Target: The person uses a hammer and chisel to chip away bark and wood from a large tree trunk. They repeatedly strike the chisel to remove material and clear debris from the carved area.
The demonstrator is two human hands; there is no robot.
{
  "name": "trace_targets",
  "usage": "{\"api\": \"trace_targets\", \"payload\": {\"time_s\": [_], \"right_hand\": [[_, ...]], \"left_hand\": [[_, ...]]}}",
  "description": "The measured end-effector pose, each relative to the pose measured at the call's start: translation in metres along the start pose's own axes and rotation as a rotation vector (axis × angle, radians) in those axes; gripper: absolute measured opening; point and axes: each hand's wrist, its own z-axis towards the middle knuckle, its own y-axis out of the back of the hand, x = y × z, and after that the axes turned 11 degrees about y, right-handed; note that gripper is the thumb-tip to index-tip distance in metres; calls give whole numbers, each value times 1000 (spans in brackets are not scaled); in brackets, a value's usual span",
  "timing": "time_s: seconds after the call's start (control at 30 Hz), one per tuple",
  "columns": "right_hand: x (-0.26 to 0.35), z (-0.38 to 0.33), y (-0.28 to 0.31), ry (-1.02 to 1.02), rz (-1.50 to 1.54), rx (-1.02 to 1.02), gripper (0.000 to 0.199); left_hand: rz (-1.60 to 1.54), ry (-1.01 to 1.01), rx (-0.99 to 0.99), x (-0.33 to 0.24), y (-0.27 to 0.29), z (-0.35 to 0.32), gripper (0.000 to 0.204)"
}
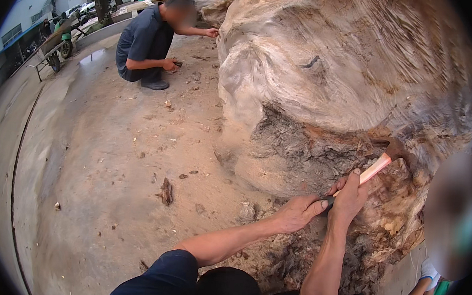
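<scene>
My left hand [300, 212] is closed round the dark lower end of a long-handled axe [375, 168]. Farther up the pale, pinkish handle, my right hand [349, 196] also grips it. The rusty brown axe head rests on or just above the rough bark hollow of a huge tree stump [319, 82]; whether it touches cannot be made out. Smooth, pale grained wood covers the upper stump, while dark, crumbly bark [297, 147] lies below, left of the axe head.
A person [144, 40] squats at the stump's far left side, one hand on the wood. Another person's gloved hand [430, 272] shows at lower right. A bark chunk [166, 192] and scattered chips lie on the concrete ground [107, 165]. A cart [52, 55] stands far left.
</scene>
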Motion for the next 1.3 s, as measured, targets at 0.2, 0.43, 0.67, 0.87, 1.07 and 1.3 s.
{"api": "trace_targets", "payload": {"time_s": [0.2,0.43,0.67,0.87,1.07,1.3], "right_hand": [[5,-1,-2,-5,-67,-51,20],[-6,-11,13,17,-15,44,19],[-47,-64,53,-240,26,9,19],[-17,-36,30,-30,126,45,24],[-11,-8,12,33,39,37,23],[-52,-29,38,-50,-264,135,21]], "left_hand": [[140,-27,113,1,1,7,69],[154,105,-103,0,-29,-23,50],[266,185,-136,54,-54,-71,49],[283,-28,-214,27,-39,-40,42],[256,-58,-268,17,-23,-12,50],[215,112,-224,21,-50,-48,46]]}}
